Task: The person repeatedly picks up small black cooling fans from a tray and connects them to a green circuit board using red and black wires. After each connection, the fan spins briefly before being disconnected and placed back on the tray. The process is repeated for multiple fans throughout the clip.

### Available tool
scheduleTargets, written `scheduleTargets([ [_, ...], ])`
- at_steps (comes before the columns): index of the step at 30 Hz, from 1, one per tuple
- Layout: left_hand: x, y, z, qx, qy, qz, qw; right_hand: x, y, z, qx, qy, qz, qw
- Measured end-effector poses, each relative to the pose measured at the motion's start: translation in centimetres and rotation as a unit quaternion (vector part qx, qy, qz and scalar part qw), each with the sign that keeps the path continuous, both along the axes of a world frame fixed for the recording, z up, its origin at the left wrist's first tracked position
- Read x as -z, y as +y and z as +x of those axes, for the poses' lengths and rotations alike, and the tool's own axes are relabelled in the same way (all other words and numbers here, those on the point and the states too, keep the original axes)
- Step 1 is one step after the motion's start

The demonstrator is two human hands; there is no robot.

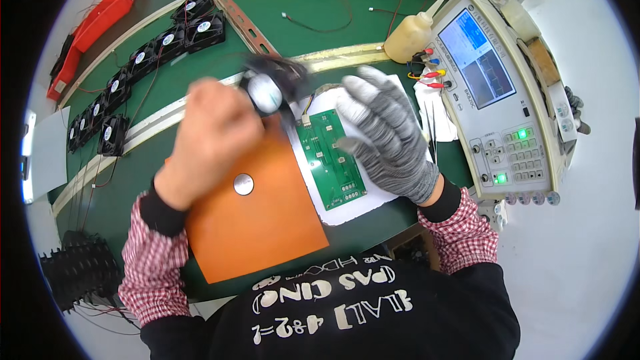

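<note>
Evidently blurred: black plastic fan with round white label [267,93], over the orange sheet's [267,227] far edge, just beyond and rightward of the bare left hand [223,120], the nearer one. Left fingers curled; hold on fan cannot be told. Grey-gloved right hand [390,137] spread, beside green rectangular circuit board [327,170], long axis running away from the wearer.

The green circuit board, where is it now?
In the head view, the green circuit board lies on the white pad, right of the orange mat, beside the gloved right hand.
</note>
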State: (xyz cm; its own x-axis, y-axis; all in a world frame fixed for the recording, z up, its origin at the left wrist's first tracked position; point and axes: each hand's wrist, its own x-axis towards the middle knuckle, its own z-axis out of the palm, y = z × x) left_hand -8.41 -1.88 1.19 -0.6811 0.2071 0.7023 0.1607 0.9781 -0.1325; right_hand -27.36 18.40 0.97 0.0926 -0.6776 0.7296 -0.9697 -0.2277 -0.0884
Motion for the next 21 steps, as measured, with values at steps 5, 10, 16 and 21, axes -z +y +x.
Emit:
scheduleTargets([
  [5, 1.1, 3.2, 5.8, 0.071, -0.008, -0.168, 0.983, 1.6, 0.4, 1.0, -0.102, 0.001, 0.047, 0.994],
  [10, -0.2, -1.8, 9.0, -0.269, 0.106, -0.074, 0.955, 0.2, 0.5, -1.5, 0.114, 0.085, 0.12, 0.983],
  [16, 2.7, 2.1, 8.8, -0.204, 0.071, 0.134, 0.967, 2.4, 0.5, -1.6, -0.009, -0.305, 0.215, 0.928],
  [21, 3.4, 6.6, 7.7, -0.103, -0.161, 0.175, 0.966, 3.5, 0.3, -1.2, -0.018, -0.348, 0.217, 0.912],
])
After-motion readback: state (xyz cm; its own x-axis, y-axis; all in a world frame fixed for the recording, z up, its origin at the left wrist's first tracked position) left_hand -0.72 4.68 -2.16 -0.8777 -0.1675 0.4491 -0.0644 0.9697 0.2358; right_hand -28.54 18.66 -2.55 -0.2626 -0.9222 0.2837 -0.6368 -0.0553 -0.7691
